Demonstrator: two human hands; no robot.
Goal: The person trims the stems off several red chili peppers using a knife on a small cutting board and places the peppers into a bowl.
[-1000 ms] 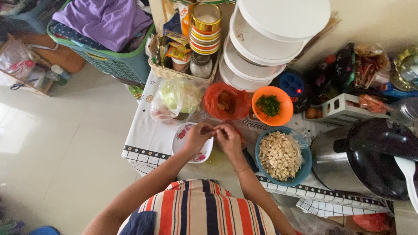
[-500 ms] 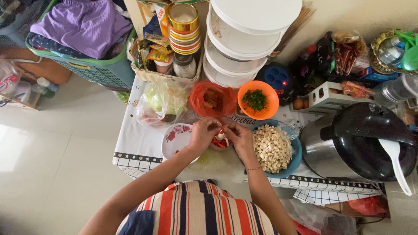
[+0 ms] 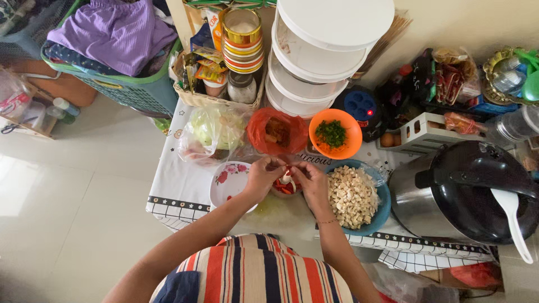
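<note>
left hand (image 3: 262,175) + right hand (image 3: 308,178): both pinching small white piece (image 3: 287,178), fingertips meeting | just below: red chilli pieces (image 3: 283,188) | right of right hand: blue bowl (image 3: 384,201) | advise: keep low over pile, short controlled pulls

Yellow sachets (image 3: 209,72), apparently, in wicker basket (image 3: 224,101)

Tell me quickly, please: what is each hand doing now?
Left hand: closed, pinching a small whitish piece.
Right hand: closed on the same piece, above red bits.
</note>
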